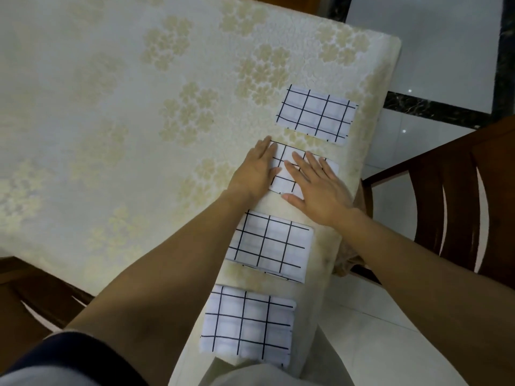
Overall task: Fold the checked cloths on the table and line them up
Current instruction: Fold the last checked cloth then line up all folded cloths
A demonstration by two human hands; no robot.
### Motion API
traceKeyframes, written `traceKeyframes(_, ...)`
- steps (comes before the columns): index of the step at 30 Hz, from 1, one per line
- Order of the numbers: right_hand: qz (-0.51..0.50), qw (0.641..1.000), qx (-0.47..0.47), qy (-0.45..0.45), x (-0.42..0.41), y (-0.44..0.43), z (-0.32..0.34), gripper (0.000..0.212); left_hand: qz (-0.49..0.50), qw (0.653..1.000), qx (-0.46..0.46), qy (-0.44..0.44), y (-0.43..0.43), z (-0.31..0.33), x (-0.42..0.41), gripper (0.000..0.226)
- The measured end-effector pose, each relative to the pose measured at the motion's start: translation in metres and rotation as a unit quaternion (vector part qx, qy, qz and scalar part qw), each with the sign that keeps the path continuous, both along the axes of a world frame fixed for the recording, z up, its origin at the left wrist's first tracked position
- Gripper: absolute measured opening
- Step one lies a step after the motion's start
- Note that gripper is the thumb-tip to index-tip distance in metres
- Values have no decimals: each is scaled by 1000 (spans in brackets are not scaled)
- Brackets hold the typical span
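Fingers [303, 165] flat, pressing white black-checked folded cloth [287, 185] with left hand [256, 169] and right hand [320, 193]; could skew it if pushed unevenly.

The surface [388, 68], under a cream flowered cover [117, 101], carried four folded checked cloths in a row along its right edge: farthest cloth [316, 115], second cloth [285, 185], third cloth [270, 245], nearest cloth [248, 324], each apart from the next.

Pressed cloth [284, 185]: checked, folded, lay flat under left hand [257, 168] and right hand [315, 188], fingers straight. Far cloth [316, 115]: lay beyond the fingertips. Near cloth [269, 245] and nearest cloth [248, 325]: lay behind the wrists. All sat apart, in a row along the table [111, 107] edge.
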State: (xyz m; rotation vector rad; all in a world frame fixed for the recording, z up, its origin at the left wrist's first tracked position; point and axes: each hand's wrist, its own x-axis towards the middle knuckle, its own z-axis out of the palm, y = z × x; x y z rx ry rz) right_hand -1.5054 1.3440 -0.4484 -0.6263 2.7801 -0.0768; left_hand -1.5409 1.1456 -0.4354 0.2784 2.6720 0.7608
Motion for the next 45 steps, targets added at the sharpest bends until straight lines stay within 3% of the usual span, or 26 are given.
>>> traceKeyframes(5,-29,999,-17,12,3,0,13,81,32,999,19,-7,-10,20,2,65)
traceKeyframes(10,8,994,-107,26,69,-25,25,82,125,990,8,69,-53,37,67,56)
traceKeyframes(13,38,997,-68,23,114,-42,13,83,202,979,7,-6,-68,32,105,50)
traceKeyframes(17,46,998,-47,8,142,-55,1,88,189,980,0,-59,-67,22,122,47)
traceKeyframes(29,14,1000,-14,22,129,-47,-4,83,211,973,92,4,-48,12,110,35)
traceKeyframes(32,5,999,-7,39,127,-45,2,84,190,979,74,12,-50,23,114,44)
traceKeyframes(34,-10,997,-35,71,138,-49,12,84,173,984,6,30,-61,33,129,51)
traceKeyframes(36,12,991,-83,108,165,-56,25,82,164,984,-68,-20,-76,43,151,61)
traceKeyframes(40,108,987,-85,89,244,-82,28,89,118,952,-114,-257,-97,54,201,64)
traceKeyframes(45,102,995,-24,-3,282,-98,1,94,128,963,-90,-217,-95,50,220,35)
